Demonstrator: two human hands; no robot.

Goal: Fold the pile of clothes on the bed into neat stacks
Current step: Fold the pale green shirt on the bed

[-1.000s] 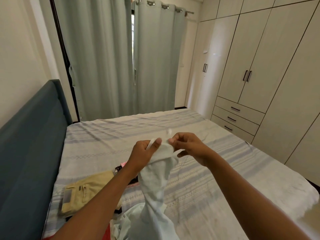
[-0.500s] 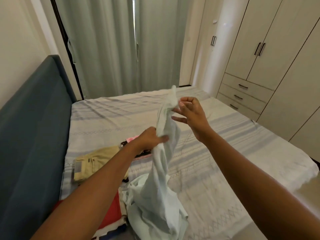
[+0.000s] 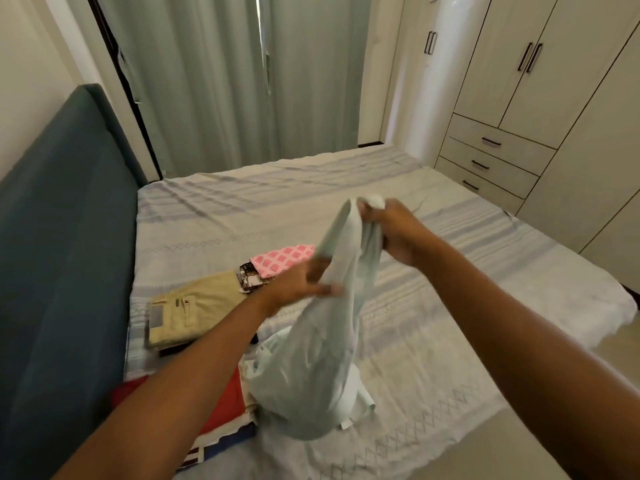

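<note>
Right grip (image 3: 394, 233) clutches pale garment (image 3: 311, 368); blurred left grip (image 3: 298, 285) seemingly pinches it.

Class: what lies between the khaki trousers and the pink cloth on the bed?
In the head view, a small dark patterned item lies between the khaki trousers and the pink cloth. Its kind is unclear.

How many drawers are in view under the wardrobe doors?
3, stacked in the wardrobe at far right: top drawer, middle drawer, bottom drawer. More may lie outside the frame.
</note>
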